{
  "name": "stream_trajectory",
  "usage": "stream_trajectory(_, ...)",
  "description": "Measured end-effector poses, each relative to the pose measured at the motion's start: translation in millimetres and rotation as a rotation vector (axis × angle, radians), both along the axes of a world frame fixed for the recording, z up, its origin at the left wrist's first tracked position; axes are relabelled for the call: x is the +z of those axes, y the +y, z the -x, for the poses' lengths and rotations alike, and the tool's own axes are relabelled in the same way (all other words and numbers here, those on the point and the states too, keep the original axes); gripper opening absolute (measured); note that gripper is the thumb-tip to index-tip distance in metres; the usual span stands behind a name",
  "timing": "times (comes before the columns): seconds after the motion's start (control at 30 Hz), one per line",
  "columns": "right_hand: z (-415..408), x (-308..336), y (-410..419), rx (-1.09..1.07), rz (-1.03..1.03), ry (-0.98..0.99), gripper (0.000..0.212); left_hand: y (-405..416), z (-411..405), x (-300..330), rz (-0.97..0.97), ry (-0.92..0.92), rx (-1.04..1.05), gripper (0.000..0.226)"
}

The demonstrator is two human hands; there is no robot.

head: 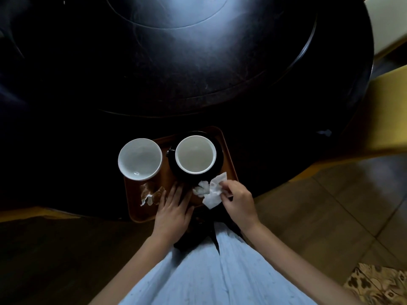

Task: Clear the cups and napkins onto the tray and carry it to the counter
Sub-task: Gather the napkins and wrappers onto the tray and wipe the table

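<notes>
Dark round table bears a tray; left fingers spread, right fingers pinch napkin.

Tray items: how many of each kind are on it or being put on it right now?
Cups: 2, the left cup and the cup on a black saucer.
Saucers: 1, black saucer.
Napkins: 2, stained napkin lying on the tray, white napkin in the right hand.
Total: 5.

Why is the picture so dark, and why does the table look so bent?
Head view: light is dim, so the round dark table nearly vanishes except one pale glare patch far across it; the white cups and napkin stand out. The wide-angle lens bows the table's rim and stretches the arms.
</notes>
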State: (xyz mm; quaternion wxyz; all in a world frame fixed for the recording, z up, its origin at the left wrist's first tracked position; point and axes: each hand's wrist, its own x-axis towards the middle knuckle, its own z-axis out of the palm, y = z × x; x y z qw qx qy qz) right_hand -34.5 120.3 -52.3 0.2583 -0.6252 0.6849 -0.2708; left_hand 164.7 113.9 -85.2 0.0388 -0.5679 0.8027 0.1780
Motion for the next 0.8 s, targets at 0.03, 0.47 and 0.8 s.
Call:
stream_trajectory(0.03,2.1,4.1,0.3,-0.027,0.010,-0.016,0.029,-0.1,-0.1,-0.3,0.013,-0.002,-0.004,0.050)
stream_trajectory(0.47,44.0,43.8,11.5,-0.087,0.137,0.021,0.015,22.5,-1.2,39.4,0.132,0.318,-0.046,0.050)
stream_trajectory(0.8,115.7,58.7,16.8,-0.215,0.258,0.112,0.024,-3.8,96.4,57.1,0.258,0.457,-0.176,0.036)
